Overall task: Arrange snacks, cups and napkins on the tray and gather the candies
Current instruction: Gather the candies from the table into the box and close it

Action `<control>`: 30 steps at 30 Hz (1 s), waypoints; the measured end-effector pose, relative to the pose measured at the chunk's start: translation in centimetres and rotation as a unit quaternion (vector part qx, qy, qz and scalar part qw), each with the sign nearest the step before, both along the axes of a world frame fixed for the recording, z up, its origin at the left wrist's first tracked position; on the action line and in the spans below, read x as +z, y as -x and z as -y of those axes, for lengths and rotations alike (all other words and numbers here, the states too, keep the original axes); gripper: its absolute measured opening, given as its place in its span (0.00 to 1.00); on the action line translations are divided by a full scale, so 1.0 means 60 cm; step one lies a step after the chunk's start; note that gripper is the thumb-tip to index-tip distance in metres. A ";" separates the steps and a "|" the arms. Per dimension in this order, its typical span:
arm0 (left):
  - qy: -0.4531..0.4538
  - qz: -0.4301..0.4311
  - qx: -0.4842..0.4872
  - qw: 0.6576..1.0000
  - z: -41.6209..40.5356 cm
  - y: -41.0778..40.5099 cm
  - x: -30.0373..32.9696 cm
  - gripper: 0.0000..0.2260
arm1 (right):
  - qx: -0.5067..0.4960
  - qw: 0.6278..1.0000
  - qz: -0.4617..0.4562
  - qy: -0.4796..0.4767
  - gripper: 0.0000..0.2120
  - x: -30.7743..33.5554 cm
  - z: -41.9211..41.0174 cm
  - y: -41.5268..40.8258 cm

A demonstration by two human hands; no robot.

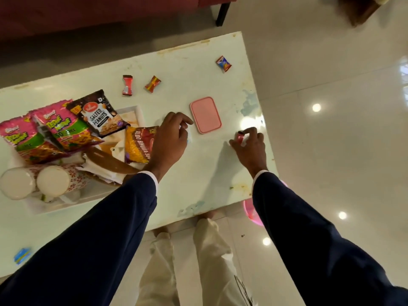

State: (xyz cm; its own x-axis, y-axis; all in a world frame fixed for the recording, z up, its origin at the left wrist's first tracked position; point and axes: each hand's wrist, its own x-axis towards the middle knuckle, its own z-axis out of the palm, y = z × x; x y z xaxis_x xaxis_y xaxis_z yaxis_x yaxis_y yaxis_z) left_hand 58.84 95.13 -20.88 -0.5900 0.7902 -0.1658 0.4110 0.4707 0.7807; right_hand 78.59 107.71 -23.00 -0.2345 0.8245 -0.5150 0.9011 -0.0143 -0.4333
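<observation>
Both hands over the white table [198,173], well apart. Left hand [170,138] curled just right of the tray [134,111], fingers on something small and white; can't tell what. Right hand [248,143] near the table's right edge, pinching a red candy [240,136].

Left to right: two paper cups [35,183] on their sides, napkins [99,168], snack packets [55,129] on the tray, two red candies [139,85] behind, pink lid [205,114] between the hands, one candy [223,63] far right.

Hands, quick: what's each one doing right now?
Left hand: fingers curled over something pale; what it is cannot be told.
Right hand: pinching a red candy.
</observation>
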 end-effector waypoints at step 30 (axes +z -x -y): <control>0.123 -0.163 0.034 0.978 -0.087 0.240 -0.051 0.03 | 0.058 0.984 -0.160 -0.043 0.11 -0.032 -0.234 0.236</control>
State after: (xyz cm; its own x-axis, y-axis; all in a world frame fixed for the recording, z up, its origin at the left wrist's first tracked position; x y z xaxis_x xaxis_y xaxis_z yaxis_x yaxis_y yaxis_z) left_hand 44.46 100.34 -23.94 -0.6925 0.7074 -0.1415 0.5804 0.6628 0.4731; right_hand 64.42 121.76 -24.91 -0.4682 0.8200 -0.3293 0.7113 0.1286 -0.6910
